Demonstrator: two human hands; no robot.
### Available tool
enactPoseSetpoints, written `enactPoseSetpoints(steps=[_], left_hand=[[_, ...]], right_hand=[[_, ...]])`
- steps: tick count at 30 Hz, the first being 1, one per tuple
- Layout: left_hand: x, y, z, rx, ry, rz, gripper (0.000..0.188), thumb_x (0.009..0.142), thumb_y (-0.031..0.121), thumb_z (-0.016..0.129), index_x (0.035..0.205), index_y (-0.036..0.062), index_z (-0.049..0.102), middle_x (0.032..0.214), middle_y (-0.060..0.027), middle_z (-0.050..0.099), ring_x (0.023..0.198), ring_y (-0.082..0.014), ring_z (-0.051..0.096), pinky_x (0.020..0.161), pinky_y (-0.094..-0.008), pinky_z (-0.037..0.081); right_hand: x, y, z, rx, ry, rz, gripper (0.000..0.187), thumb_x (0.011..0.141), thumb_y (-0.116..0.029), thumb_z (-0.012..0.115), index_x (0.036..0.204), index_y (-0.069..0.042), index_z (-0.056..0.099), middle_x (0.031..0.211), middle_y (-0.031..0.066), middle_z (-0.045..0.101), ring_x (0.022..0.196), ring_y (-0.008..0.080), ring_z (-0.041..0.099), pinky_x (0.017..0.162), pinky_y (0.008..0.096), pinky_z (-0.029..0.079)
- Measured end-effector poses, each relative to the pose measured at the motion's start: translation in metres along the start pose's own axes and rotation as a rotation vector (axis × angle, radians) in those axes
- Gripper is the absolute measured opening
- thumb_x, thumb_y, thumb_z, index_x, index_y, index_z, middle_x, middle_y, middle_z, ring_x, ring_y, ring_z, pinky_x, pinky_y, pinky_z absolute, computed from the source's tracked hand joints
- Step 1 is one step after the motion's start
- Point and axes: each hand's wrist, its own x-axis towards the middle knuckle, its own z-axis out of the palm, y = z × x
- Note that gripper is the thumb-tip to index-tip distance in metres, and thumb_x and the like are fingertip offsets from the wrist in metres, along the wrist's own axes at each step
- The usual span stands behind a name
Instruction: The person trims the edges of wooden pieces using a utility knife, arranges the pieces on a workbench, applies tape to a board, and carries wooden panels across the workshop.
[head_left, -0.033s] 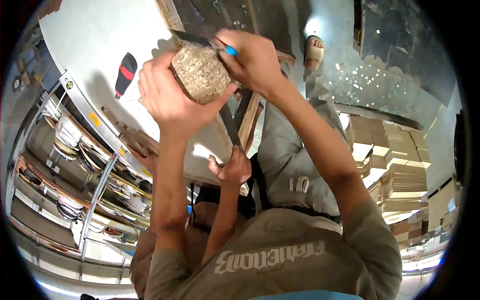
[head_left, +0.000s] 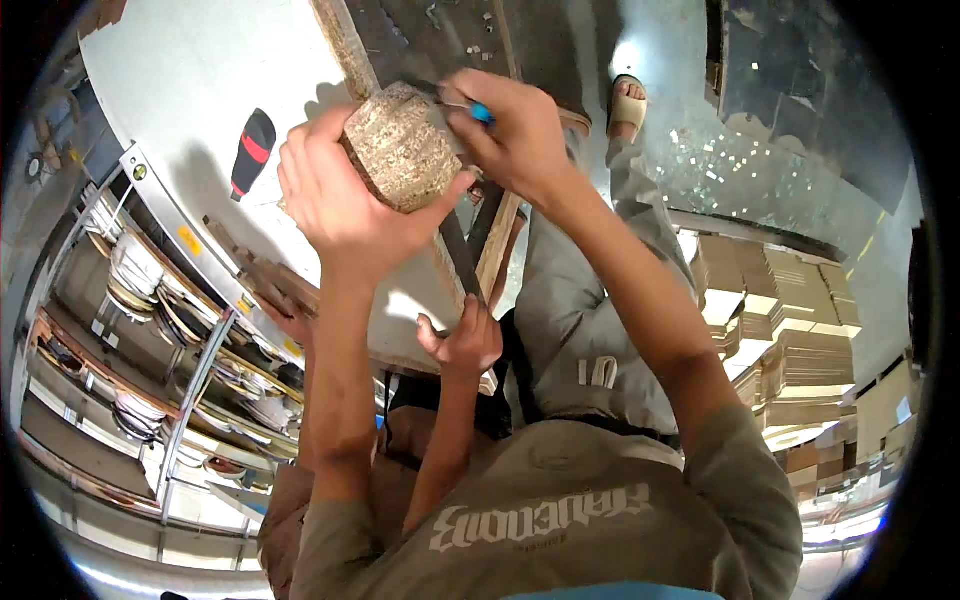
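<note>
My left hand (head_left: 345, 195) is wrapped round a speckled tan block (head_left: 405, 150) that looks layered, like stacked chipboard. Its fingers curl over the left side and the thumb presses the lower right. Closed around a dark-bladed tool (head_left: 425, 88) with a blue part, my right hand (head_left: 505, 130) is at the block's upper right edge. The blade is blurred, so I cannot tell whether it touches the block. A co-worker's hand (head_left: 465, 340) rests on a dark strip (head_left: 460, 255) below the block.
A white board (head_left: 220, 60) lies underneath, with a black-and-red object (head_left: 254, 150) and a spirit level (head_left: 185, 235) along its left edge. Racks of coiled strips (head_left: 140, 275) stand left. Cardboard stacks (head_left: 800, 320) stand right. White scraps (head_left: 715, 160) litter the floor.
My right hand has shifted slightly right and down with the tool, drawing its blade back from the block's far edge. My left hand and the block have barely moved.
</note>
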Motion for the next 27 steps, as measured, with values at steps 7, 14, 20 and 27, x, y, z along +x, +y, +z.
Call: enactPoseSetpoints(steps=[7, 14, 20, 27], left_hand=[[0.002, 0.004, -0.014, 0.103, 0.052, -0.025, 0.078, 0.056, 0.055, 0.090, 0.107, 0.0047, 0.060, 0.091, -0.0111, 0.055, 0.084, -0.0311, 0.056, 0.075, -0.0416, 0.045], [-0.017, 0.007, -0.024, 0.016, -0.061, -0.123, 0.076, 0.063, 0.060, 0.083, 0.116, 0.0099, 0.063, 0.102, -0.0146, 0.058, 0.099, -0.0340, 0.056, 0.087, -0.0469, 0.043], [-0.038, 0.016, -0.029, 0.002, -0.081, -0.157, 0.078, 0.063, 0.048, 0.085, 0.124, 0.0096, 0.057, 0.115, -0.0146, 0.055, 0.111, -0.0334, 0.053, 0.094, -0.0490, 0.041], [-0.048, 0.077, -0.106, -0.529, 0.568, -0.555, 0.083, 0.059, 0.033, 0.093, 0.125, 0.0058, 0.052, 0.113, -0.0159, 0.057, 0.107, -0.0332, 0.059, 0.094, -0.0409, 0.048]], right_hand=[[-0.091, 0.028, -0.064, 0.236, 0.069, 0.661, 0.041, 0.095, -0.018, 0.057, 0.131, -0.002, 0.048, 0.102, 0.0152, 0.064, 0.089, 0.0192, 0.061, 0.082, 0.0316, 0.048], [-0.141, 0.012, -0.163, 0.132, -0.110, 0.798, 0.040, 0.091, -0.014, 0.048, 0.131, -0.005, 0.046, 0.093, 0.0066, 0.057, 0.069, 0.0143, 0.053, 0.061, 0.0260, 0.043], [-0.100, -0.079, -0.204, 0.209, -0.120, 0.682, 0.037, 0.090, -0.014, 0.054, 0.126, -0.013, 0.045, 0.071, -0.0024, 0.046, 0.052, 0.0049, 0.041, 0.043, 0.0219, 0.033], [-0.005, -0.228, -0.168, 0.293, -0.332, 0.258, 0.032, 0.091, -0.015, 0.070, 0.120, -0.003, 0.062, 0.076, -0.0045, 0.054, 0.056, 0.0050, 0.049, 0.048, 0.0229, 0.037]])
